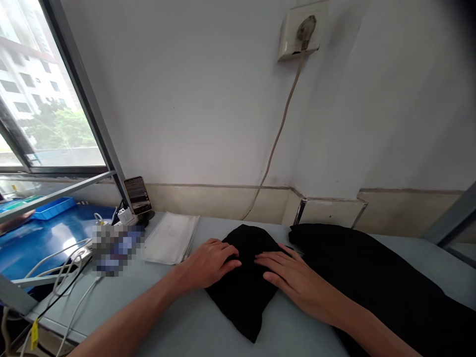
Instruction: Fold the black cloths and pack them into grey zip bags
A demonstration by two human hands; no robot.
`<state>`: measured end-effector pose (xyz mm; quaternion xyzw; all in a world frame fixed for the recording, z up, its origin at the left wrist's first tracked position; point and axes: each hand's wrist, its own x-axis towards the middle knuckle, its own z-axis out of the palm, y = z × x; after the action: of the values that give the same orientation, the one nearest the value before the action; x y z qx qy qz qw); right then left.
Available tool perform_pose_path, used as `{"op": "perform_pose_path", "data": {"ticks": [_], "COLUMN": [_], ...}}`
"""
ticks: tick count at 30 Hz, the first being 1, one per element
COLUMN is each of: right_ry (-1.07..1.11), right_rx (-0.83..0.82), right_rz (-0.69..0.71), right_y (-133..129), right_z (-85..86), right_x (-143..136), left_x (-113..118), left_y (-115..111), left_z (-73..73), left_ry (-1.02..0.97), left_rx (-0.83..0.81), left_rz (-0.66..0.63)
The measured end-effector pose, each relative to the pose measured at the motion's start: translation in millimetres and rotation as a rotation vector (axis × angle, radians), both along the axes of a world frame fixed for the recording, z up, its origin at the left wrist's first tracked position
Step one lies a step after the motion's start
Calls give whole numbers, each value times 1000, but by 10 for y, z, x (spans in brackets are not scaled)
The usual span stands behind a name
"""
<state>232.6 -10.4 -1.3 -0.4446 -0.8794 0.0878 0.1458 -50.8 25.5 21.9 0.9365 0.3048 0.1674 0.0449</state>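
Observation:
A piece of black cloth (243, 292), bunched and folded, lies on the grey-blue tabletop (297, 337), with a pointed corner toward me. My left hand (213, 263) rests on its left side, fingers slightly bent and the thumb apart from them. On the cloth's right side lies my right hand (280, 270), palm down with fingers stretched out. A larger black cloth (375, 277) spreads over the table to the right, partly behind my right forearm. Stacked clear plastic bags (173, 238) lie just beyond my left hand.
A phone (138, 195) stands propped at the back left, beside a white charger (126, 216) and tangled cables (76, 253). A blurred-out item (118, 249) lies nearby. Beyond the metal frame sits a blue tray (55, 207), with part of another person's hand (17, 221). A cord (279, 129) hangs from the wall socket.

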Motion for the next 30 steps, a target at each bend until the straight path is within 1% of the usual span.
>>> {"op": "perform_pose_path", "data": {"ticks": [4,5,6,9,11,12,14,17,19,20,22,24,26,28,30], "right_ry": [-31,-21,-5,31,9,-12,-50,-62,-37,-17,18,17,-4,-16,-8], "right_rx": [87,91,71,-55,-96,-90,-23,148,237,253,202,72,-26,-43,-5], "right_rz": [-82,-79,-56,47,64,50,-6,-80,-79,-61,-11,30,31,9,-4], "right_y": [0,-5,-16,-70,-95,-95,-64,29,73,79,53,-8,-65,-87,-70], "right_z": [-9,-4,6,53,61,48,-17,-167,-232,-237,-186,-84,10,50,30], "right_x": [-13,-17,-24,-59,-76,-76,-54,12,45,49,28,-19,-63,-79,-68], "left_x": [7,6,6,8,13,16,20,20,17,15,9,-2,-20,-41,-59], "left_y": [-21,-30,-40,-64,-72,-73,-78,-103,-127,-137,-144,-133,-111,-93,-86], "left_z": [-32,-34,-33,-30,-32,-34,-36,-17,4,11,10,-11,-36,-47,-37], "left_ry": [35,33,29,15,11,8,-4,-38,-58,-64,-68,-63,-55,-49,-36], "left_rx": [-22,-24,-26,-26,-19,-16,-25,-90,-148,-173,-207,-218,-223,-226,-228], "left_rz": [18,30,45,76,78,75,67,48,31,21,-5,-37,-55,-53,-50]}}
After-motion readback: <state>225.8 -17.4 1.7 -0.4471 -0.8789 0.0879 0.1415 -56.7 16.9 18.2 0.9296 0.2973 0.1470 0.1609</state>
